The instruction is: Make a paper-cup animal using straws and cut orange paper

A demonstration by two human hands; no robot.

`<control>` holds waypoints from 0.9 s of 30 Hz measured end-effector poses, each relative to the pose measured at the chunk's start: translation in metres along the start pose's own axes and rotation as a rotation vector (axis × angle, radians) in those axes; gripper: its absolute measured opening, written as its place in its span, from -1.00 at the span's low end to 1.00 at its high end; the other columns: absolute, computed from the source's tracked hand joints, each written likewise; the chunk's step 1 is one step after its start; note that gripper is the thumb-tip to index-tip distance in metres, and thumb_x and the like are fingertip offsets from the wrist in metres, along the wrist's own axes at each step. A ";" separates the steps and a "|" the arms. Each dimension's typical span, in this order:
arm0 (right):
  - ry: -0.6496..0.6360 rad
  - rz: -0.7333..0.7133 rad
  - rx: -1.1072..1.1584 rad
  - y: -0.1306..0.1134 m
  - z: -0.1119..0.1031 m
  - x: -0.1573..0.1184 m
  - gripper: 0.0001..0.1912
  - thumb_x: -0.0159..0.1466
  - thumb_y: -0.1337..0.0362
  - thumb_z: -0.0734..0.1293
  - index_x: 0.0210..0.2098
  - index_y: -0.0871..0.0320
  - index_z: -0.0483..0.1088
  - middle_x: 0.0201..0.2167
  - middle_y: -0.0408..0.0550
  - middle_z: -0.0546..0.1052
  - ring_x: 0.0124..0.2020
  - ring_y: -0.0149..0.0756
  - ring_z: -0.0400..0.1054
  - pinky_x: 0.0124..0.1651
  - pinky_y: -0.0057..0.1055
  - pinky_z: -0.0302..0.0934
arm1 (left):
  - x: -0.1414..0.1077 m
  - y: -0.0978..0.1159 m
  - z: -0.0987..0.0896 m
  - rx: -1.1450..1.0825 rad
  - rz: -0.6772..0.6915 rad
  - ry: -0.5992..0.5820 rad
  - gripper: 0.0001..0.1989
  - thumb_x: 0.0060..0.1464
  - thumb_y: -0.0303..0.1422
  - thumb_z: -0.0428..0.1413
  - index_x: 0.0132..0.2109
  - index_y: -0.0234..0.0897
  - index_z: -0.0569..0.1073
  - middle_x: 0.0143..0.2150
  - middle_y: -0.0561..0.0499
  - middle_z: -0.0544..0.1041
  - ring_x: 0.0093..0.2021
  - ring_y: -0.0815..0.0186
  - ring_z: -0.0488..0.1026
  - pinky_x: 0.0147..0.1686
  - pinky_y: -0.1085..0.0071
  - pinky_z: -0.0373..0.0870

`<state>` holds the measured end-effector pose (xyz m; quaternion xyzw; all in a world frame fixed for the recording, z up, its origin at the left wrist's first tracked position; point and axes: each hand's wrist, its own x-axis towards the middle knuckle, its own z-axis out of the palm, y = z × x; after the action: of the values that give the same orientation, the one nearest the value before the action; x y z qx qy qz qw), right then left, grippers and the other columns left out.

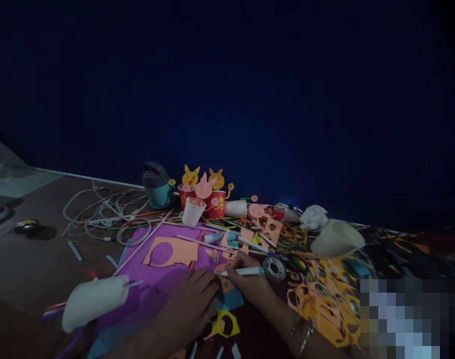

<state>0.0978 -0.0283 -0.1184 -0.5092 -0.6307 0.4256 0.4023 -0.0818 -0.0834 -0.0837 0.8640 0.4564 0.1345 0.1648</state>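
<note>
A white marker with a green end is held in my right hand, its tip over a small orange paper piece. My left hand rests beside that piece on the left, fingers bent together; whatever they press or hold is too hidden to make out. Purple paper lies under and left of my left hand, with a cut orange sheet on it. To the right of the marker sits a roll of tape. Yellow cut paper lies below my hands.
Red cups and a white cup hold paper animal faces at the back. A teal container and white cables are back left. A white cup lies front left. Yellow paper scraps cover the right side.
</note>
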 end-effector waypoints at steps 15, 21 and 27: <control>-0.028 0.008 -0.048 0.001 -0.002 0.000 -0.77 0.07 0.34 0.28 -0.61 0.10 0.12 -0.69 -0.30 0.20 -0.61 -0.45 0.08 -0.55 -0.51 0.00 | -0.001 -0.002 0.002 -0.001 0.003 -0.022 -0.83 0.17 -0.46 -0.02 -0.10 -0.21 0.38 -0.08 -0.01 0.42 -0.05 0.18 0.29 -0.05 0.23 0.28; -0.028 0.053 -0.026 0.000 -0.001 0.001 -0.77 0.08 0.30 0.29 -0.61 0.10 0.12 -0.68 -0.29 0.19 -0.61 -0.45 0.08 -0.56 -0.50 -0.01 | 0.000 -0.004 0.004 0.021 0.012 -0.019 -0.85 0.18 -0.44 -0.01 -0.12 -0.21 0.40 -0.08 -0.01 0.43 -0.04 0.17 0.30 -0.03 0.22 0.28; -0.033 0.025 -0.037 0.002 -0.001 0.000 -0.76 0.09 0.30 0.29 -0.61 0.10 0.13 -0.68 -0.29 0.19 -0.60 -0.44 0.08 -0.53 -0.50 0.01 | -0.001 -0.004 0.003 -0.003 0.008 -0.009 -0.84 0.17 -0.46 -0.02 -0.12 -0.21 0.40 -0.09 -0.01 0.43 -0.05 0.18 0.30 -0.04 0.25 0.28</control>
<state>0.0989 -0.0275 -0.1204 -0.5173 -0.6385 0.4272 0.3771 -0.0838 -0.0828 -0.0878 0.8663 0.4518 0.1320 0.1675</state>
